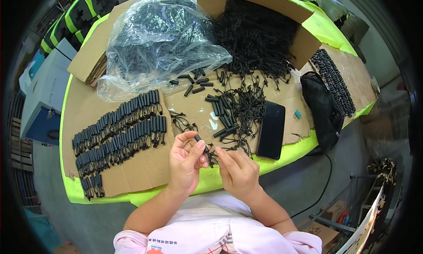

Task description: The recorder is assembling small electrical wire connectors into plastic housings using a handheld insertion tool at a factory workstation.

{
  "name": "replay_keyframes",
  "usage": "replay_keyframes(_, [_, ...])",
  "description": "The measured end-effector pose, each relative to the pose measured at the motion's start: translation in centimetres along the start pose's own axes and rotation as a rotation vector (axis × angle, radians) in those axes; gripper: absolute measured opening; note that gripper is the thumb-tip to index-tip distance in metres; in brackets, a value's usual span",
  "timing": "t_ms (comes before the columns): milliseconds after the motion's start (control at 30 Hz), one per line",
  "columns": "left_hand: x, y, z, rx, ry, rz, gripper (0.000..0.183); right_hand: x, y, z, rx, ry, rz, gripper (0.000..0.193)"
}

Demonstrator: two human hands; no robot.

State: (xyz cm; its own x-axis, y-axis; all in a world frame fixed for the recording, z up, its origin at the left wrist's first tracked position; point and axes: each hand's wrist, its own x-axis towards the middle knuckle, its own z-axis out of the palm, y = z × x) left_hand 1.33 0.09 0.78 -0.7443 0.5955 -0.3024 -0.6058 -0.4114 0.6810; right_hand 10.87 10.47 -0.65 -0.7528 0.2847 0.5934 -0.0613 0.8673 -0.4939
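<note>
Between the thumb and fingers of my left hand (187,159) is a short black tube (198,139), tilted over the table's near edge. My right hand (238,169) is closed in a pinch just beside it, on a thin black cord (212,159) that hangs at the tube's lower end. Past my hands lie loose black tubes (225,115) and a tangle of knotted black cords (250,106). To the left, tubes with cords attached (121,137) are laid side by side in rows on cardboard (136,172).
A black smartphone (270,130) lies right of the cords, near a small teal clip (298,114) and a black pouch (321,108). Behind stand a clear plastic bag (161,33) and a cardboard box (307,44) of black cords. More black pieces (332,80) line the far right.
</note>
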Motion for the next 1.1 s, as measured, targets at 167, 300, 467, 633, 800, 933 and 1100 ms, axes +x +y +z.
replay_keyframes(167, [-0.3, -1.1, 0.0, 0.224, -0.011, 0.277, 0.027, -0.2, -0.6, 0.6, -0.051, 0.044, 0.011, 0.039])
replay_keyframes(300, [-0.9, -2.0, -0.8, 0.405, -0.051, 0.474, 0.026, 0.0, -1.5, 1.7, 0.036, 0.057, 0.056, 0.042])
replay_keyframes(467, [-1.8, -0.9, -2.2, 0.449, -0.013, 0.493, 0.024, -0.4, -2.2, 1.9, 0.112, -0.077, 0.085, 0.051])
replay_keyframes(633, [-3.8, 5.6, -9.3, 0.94, 0.245, 0.565, 0.019, -1.3, 0.2, 0.1, -0.006, -0.04, 0.137, 0.02])
replay_keyframes(800, [-7.5, 10.8, -15.7, 1.737, 0.622, 0.297, 0.02, -0.7, 3.7, -2.6, -0.307, -0.155, 0.328, 0.017])
replay_keyframes(933, [-7.5, 9.7, -16.5, 2.192, 0.698, 0.471, 0.021, -1.4, 4.9, -2.0, -0.363, -0.275, 0.391, 0.014])
replay_keyframes(1100, [-3.2, 6.6, -9.3, 1.643, 0.413, 0.661, 0.017, -1.7, 6.3, -1.6, 0.264, 0.087, 0.591, 0.011])
